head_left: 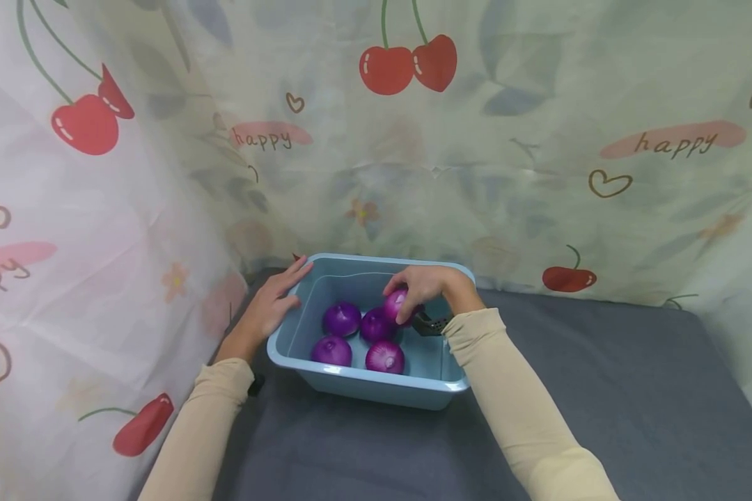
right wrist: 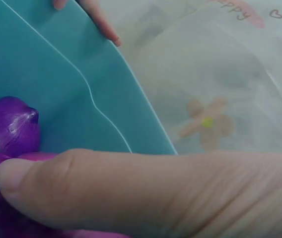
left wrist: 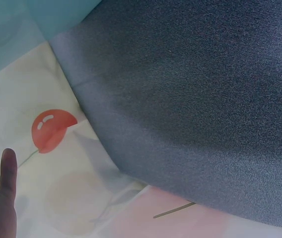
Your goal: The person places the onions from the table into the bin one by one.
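Inside a light blue plastic tub [head_left: 376, 384] lie several purple onions, among them one at the back left [head_left: 342, 319] and one at the front [head_left: 385, 357]. My right hand [head_left: 427, 284] reaches over the tub and holds a red onion [head_left: 395, 304] between thumb and fingers, just above the others. The right wrist view shows the thumb [right wrist: 91, 191] large in front, partly hiding that onion. My left hand [head_left: 274, 300] rests on the tub's left rim with its fingers straight. Two of its fingers show at the edge of the left wrist view.
The tub stands on a dark grey cloth surface [head_left: 601, 390]. Pale curtains printed with cherries and hearts hang behind [head_left: 507, 209] and at the left [head_left: 131, 229], close to the left hand. A black strap [head_left: 429, 324] sits at the right wrist.
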Available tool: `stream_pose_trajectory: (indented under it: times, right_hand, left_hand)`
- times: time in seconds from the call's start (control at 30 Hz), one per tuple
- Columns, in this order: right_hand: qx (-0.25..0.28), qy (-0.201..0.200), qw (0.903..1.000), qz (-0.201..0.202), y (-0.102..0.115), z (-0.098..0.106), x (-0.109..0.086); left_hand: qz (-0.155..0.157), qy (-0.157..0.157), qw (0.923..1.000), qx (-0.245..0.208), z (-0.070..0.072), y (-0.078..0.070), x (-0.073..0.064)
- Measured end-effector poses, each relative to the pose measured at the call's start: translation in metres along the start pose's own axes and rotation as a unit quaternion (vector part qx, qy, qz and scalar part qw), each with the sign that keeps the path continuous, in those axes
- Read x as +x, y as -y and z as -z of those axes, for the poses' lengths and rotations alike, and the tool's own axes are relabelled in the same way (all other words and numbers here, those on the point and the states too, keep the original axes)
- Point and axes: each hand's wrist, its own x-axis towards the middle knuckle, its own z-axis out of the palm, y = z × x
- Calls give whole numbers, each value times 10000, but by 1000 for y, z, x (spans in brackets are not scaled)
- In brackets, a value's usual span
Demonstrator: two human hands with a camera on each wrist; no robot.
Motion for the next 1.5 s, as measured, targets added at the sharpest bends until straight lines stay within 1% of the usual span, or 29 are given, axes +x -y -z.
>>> stream_pose_trajectory:
  times: [0.17, 0.33, 0.4, 0.5, 0.6, 0.67, 0.73, 0.83, 0.97, 1.07, 1.17, 1.23, 1.3, 1.37, 1.5]
  right_hand:
    - [-143, 35, 9998, 161, 0, 3, 0]
    - [-37, 7, 9999, 168, -2, 3, 0]
    - [93, -4, 9998, 183, -3, 3, -1]
    - [382, -58, 9987, 322, -4, 5, -4]
    - [777, -185, 9954, 525, -3, 8, -9]
    - [1014, -273, 9924, 639, -2, 10, -11]
    - [1222, -355, 9894, 704, -1, 12, -14]
    - [1387, -486, 9862, 764, 0, 14, -20]
    - [1390, -664, 9847, 813, -1, 18, -30]
    - [1400, -764, 9837, 834, -3, 22, -40]
    - [1391, -952, 9817, 884, -7, 28, -51]
    - [1361, -1196, 9792, 911, -11, 32, -59]
    - [1301, -1501, 9761, 880, -16, 34, -68]
    - [1251, -1837, 9715, 828, -20, 36, -77]
    - [1152, -2407, 9620, 580, -28, 39, -93]
  left_hand:
    - [13, 14, 10000, 12, 1, 0, 1]
    - [-6, 15, 10000, -12, -1, -1, 2]
    - [-22, 18, 10000, -1, -2, -1, 2]
    - [-91, 15, 10000, 5, -2, -1, 4]
    - [-170, 3, 9999, -3, -1, 1, 5]
    - [-228, 5, 9997, 70, 1, 2, 5]
    - [-274, 14, 9993, 264, 4, 2, 5]
    - [-324, 34, 9967, 749, 7, 0, 3]
    - [-280, 59, 9910, 1310, 10, -6, -1]
    - [-253, -22, 9872, 1575, 12, -9, -3]
    - [-295, -172, 9823, 1844, 16, -12, -2]
    - [-331, -261, 9793, 1982, 20, -15, 1]
    - [-280, -316, 9771, 2086, 25, -19, 4]
    - [-201, -366, 9770, 2091, 32, -25, 7]
    - [-108, -503, 9783, 2007, 48, -40, 10]
